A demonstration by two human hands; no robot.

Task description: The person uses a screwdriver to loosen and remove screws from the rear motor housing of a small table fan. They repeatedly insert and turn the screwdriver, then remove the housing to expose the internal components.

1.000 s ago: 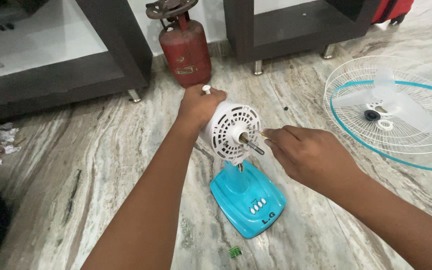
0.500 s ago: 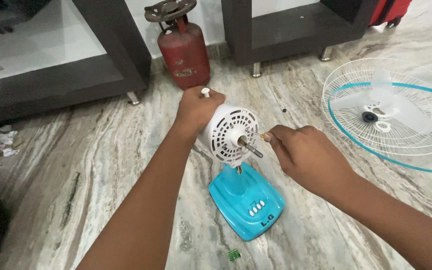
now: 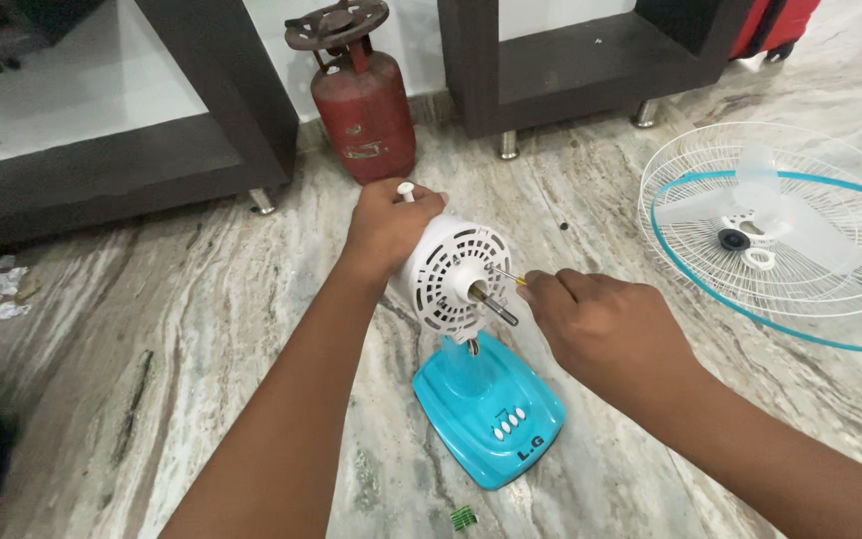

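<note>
Left hand [image 3: 388, 228] grip clenched around white fan motor housing [image 3: 448, 279]; right hand [image 3: 596, 329] grip pinches a thin screwdriver [image 3: 507, 274] at the housing face. Risk: tip slipping off, housing tipping on blue base [image 3: 491, 411] below.

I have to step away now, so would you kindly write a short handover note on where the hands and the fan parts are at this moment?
Left hand: grips the top and back of the white motor housing, steadying it on the blue base.
Right hand: holds a thin screwdriver, tip at the housing front beside the bare shaft.
Done: grille and blade are off, lying on the floor to the right.
Left: the housing is not yet opened; whether its screw is loose cannot be told. A small dark part lies on the floor behind.
</note>
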